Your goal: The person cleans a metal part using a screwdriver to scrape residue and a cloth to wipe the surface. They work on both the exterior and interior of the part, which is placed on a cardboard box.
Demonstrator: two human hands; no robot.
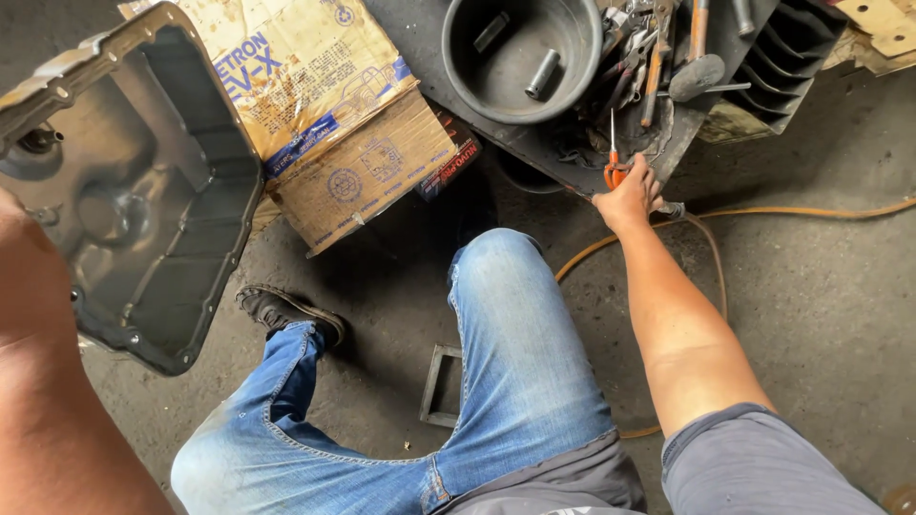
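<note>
While a person sits on a stained concrete floor (821,305) in blue jeans (506,381), bare floor lies open to the right, crossed only by an orange cable (811,212). At left, a dark metal oil pan (143,191) is tilted up with its hollow facing the camera, its long axis running from upper left to lower right; the left arm fills the near corner, and the left hand is out of sight. Beyond the knee, the right hand (628,197) closes its fingers around an orange-handled tool (614,162), the thin shaft pointing away. Farther back sit a flattened cardboard box (324,114), a grey bucket (572,86) holding sockets, and a crowded pile of hand tools (658,57).
</note>
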